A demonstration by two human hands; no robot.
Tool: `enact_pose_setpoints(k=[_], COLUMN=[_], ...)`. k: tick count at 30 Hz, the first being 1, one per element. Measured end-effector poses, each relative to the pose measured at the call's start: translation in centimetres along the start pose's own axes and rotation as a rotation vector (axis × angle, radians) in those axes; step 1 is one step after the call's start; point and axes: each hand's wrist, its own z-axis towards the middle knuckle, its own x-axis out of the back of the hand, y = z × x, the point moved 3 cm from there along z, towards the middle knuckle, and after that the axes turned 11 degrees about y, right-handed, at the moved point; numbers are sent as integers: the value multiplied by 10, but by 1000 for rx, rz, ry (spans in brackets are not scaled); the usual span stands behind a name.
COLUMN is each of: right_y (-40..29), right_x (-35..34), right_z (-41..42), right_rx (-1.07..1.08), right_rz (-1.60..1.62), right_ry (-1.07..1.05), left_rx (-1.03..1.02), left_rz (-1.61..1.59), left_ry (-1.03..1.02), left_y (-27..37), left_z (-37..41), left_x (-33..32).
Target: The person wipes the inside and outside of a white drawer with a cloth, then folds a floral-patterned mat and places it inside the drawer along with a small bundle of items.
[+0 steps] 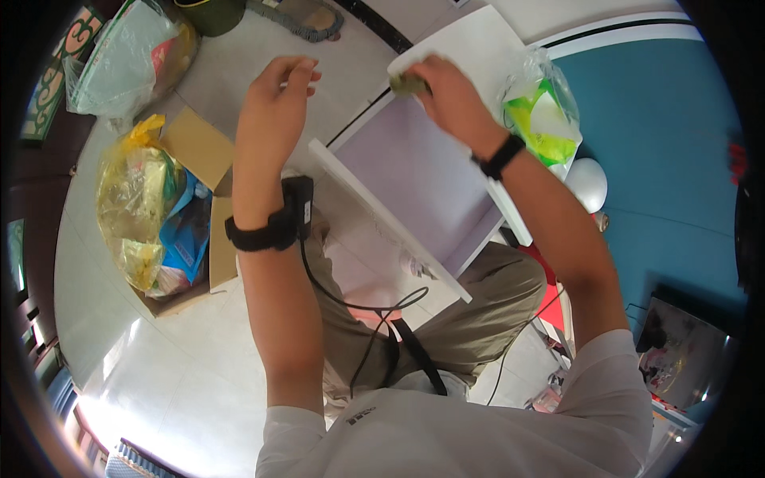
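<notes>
An open, pale-lined drawer (412, 173) juts out in front of me, and nothing shows on the visible part of its bottom. At its far corner my right hand (445, 89) grips a small olive-green cloth or sponge (408, 84); which of the two, I cannot tell. The hand is slightly blurred. My left hand (284, 83) is raised to the left of the drawer over the floor, with its fingers bent and apart and nothing seen in it. Both wrists wear black straps, and a cable runs from the device on the left one.
Left on the floor stands a cardboard box (222, 245) with yellow and blue bags. A clear plastic bag (128, 66) lies beyond it. Right of the drawer are a green-and-white package (544, 125), a white round object (587, 184) and a teal surface (657, 149).
</notes>
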Motion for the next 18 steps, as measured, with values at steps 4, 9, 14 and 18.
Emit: enact_pose_setpoints(k=[4,9,14,18], right_y=[6,4,0,8], right_x=[-14,29,45,12], right_z=[14,-77,-96,-42], right_rx=[20,-91,-112,-25], right_rz=[14,-70,-112,-120], right_ry=[23,-136,-176,-30], left_rx=[-56,-68,-98,-102], left_rz=[58,203,344,344], left_ry=[-21,-21,-97,-141], left_y=[-4,-15,-26,-25], left_z=[-1,-6,-9,-8], left_x=[-7,-6,-3,-11])
